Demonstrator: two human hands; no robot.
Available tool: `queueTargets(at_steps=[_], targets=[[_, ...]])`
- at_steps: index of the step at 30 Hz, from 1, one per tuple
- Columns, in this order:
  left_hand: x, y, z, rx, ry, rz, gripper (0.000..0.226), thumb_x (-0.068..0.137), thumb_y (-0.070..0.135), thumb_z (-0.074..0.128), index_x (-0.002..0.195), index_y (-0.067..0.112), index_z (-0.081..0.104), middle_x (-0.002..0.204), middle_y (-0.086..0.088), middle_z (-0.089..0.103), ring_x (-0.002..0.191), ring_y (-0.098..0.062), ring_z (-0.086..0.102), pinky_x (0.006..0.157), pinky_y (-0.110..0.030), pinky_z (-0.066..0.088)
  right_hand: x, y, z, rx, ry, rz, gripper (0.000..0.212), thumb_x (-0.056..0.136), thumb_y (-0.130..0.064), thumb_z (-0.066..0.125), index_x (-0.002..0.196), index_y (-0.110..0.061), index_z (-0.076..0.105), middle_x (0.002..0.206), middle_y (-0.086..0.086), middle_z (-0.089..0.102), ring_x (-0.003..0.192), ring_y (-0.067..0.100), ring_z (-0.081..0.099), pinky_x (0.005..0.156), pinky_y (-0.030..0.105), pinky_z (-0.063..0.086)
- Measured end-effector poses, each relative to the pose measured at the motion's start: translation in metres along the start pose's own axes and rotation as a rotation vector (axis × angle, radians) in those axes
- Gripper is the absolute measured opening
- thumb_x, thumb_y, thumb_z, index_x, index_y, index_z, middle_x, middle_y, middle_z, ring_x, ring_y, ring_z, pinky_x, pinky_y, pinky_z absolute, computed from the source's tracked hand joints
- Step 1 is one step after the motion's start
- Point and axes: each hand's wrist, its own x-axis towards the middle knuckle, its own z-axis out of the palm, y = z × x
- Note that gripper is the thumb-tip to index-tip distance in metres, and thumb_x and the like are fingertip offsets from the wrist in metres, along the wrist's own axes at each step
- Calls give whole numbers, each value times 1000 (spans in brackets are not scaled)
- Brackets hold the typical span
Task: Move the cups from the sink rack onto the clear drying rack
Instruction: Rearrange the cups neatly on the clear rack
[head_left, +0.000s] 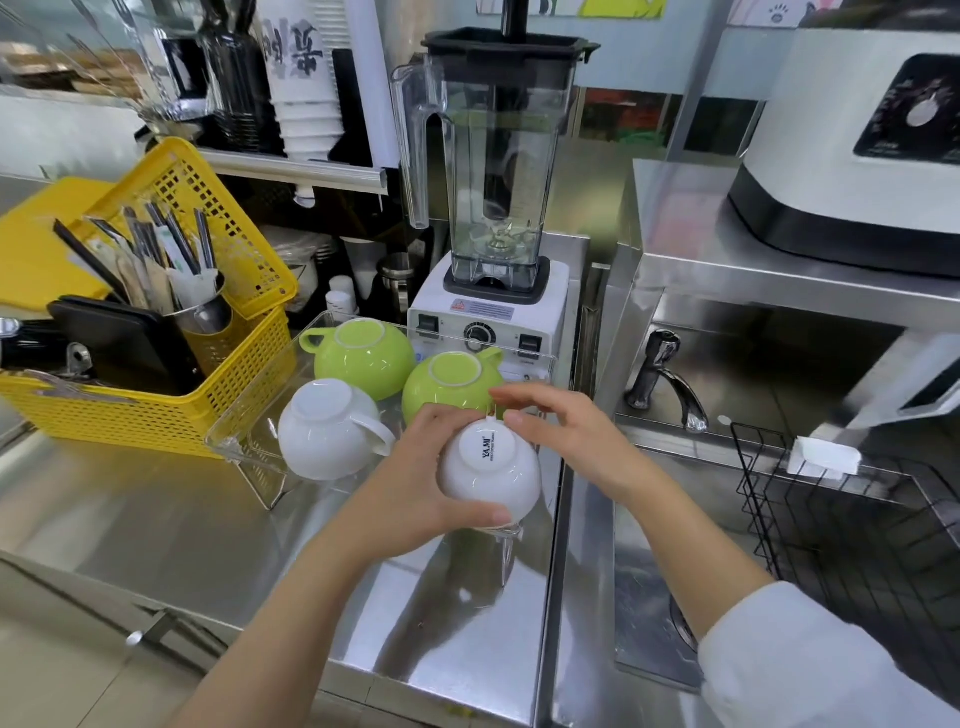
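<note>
A clear drying rack stands on the steel counter in front of the blender. Upside down on it are two green cups at the back and a white cup at the front left. My left hand grips a second white cup, bottom up, at the rack's front right corner. My right hand rests its fingertips on that cup's far rim. The black wire sink rack sits in the sink at the right, and I see no cups in it.
A yellow basket with cutlery and black trays stands left of the clear rack. The blender is right behind it. A tap rises over the sink, and a white machine sits on the steel shelf above.
</note>
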Motion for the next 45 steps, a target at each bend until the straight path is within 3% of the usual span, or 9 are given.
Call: queueTargets(at_steps=[3,7,12,20,27,33,36,42,45], targets=[[2,-4,-5,-16,-46,9,83,42,51,74,118,38,44,119,19,43,107,18,41,86,4,27,-1,-3,-4,-21,-62,27,27,88,-20,57,115,-24,60,120,-6,59,107,-8,51,89,4,37],[3,-15,-11,-75,-37,-43,86,43,47,76,122,38,45,128,12,48,117,8,43,97,-13,34,-2,-7,-8,-197,-250,34,62,69,-32,74,125,-41,48,131,-17,44,124,-11,35,103,5,19],[4,-16,-10,-119,-78,-35,71,54,29,80,111,48,43,123,20,51,111,14,47,94,-7,36,0,-5,-4,-441,-225,9,82,52,-49,78,125,-49,42,134,-16,39,133,9,29,116,40,15],[3,-23,-15,-100,-149,-30,75,55,43,72,122,49,38,131,16,32,124,7,36,110,-23,31,-4,-3,9,-442,-79,7,76,41,-59,75,107,-42,43,108,-11,41,113,13,36,96,26,27],[1,-9,1,147,-14,-44,113,44,48,84,139,27,27,127,10,26,123,-6,28,102,-20,23,-13,1,23,-401,33,4,78,45,-51,80,113,-33,45,109,-10,39,108,15,37,90,25,32],[1,-13,-3,35,1,-49,87,42,43,82,115,51,35,118,22,35,108,14,39,93,-18,35,-15,4,18,-329,20,-3,68,57,-37,84,116,-31,51,103,-20,42,110,17,44,95,27,34],[1,-18,-8,35,-18,-50,82,45,38,82,113,45,37,119,22,38,111,12,39,96,-19,37,-15,7,17,-332,40,-29,64,57,-40,81,115,-32,54,102,-15,48,109,20,47,99,29,35],[-1,-22,-16,75,-78,-28,88,56,24,84,128,31,35,120,29,35,116,-2,39,96,-10,33,-17,4,16,-350,34,-29,56,57,-28,85,103,-36,55,93,-18,52,98,9,44,84,2,26],[-2,-23,-19,67,-125,-44,94,56,31,78,136,30,29,127,25,34,125,-6,36,107,-27,32,-17,2,17,-360,37,-41,57,57,-28,86,106,-33,57,93,-23,52,96,-3,39,80,-3,23]])
